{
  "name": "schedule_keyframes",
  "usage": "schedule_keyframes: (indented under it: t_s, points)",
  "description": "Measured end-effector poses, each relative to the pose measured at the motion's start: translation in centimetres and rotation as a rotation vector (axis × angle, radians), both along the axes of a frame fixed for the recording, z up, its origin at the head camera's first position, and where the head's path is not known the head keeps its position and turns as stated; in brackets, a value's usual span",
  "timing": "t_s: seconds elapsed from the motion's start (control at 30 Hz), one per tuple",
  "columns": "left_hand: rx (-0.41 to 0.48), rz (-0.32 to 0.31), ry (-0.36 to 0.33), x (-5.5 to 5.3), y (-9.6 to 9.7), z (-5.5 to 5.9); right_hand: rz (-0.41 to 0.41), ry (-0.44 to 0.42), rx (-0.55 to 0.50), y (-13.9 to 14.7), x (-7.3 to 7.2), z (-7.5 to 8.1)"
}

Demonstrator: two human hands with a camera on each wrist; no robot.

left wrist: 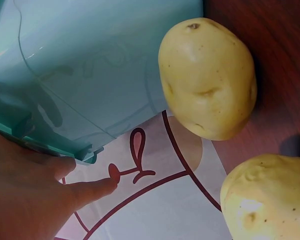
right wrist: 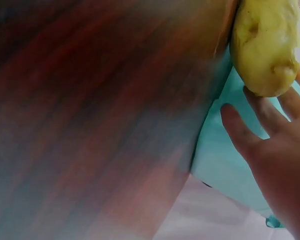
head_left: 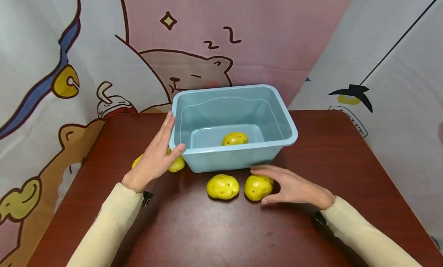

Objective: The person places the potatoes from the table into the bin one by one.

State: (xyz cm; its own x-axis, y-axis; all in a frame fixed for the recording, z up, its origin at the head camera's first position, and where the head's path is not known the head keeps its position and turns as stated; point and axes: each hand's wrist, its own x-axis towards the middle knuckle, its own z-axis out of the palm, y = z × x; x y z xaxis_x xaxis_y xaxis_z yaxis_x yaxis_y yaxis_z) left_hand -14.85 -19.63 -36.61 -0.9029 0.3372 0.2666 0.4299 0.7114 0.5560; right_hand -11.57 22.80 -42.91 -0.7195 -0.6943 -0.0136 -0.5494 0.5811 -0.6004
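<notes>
A light blue plastic bin (head_left: 228,157) stands on the table, one yellow potato (head_left: 235,138) on its floor. My left hand (head_left: 155,153) rests against the bin's left rim, fingers straight, thumb by the near corner. Partly hidden behind that hand are two potatoes; the left wrist view shows one potato (left wrist: 208,79) beside the bin wall and another potato (left wrist: 270,197) lower right. In front of the bin, my right hand (head_left: 294,184) reaches around a potato (head_left: 257,187), with fingers behind it and thumb at its near right side. Left of it lies another potato (head_left: 223,186).
The dark reddish-brown table (head_left: 221,236) extends around the bin and toward me. Behind its far edge hangs a cloth (head_left: 277,36) printed with cartoon bears. Small black wrist devices are partly visible at both sleeves.
</notes>
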Motion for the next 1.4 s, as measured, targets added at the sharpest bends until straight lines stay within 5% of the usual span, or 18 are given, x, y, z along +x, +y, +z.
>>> schedule_keyframes:
  t_s: [0.27,0.6,1.4]
  points:
    - [-0.003,0.002,0.001,0.0,0.0,0.2,0.033,0.027,0.034,-0.1,-0.3,-0.5]
    - [-0.008,0.005,-0.006,0.0,-0.1,0.2,-0.020,0.030,-0.018,0.3,0.2,-0.2]
    - [-0.034,0.017,0.001,0.1,0.0,0.4,-0.190,0.306,-0.166,0.5,3.3,7.2]
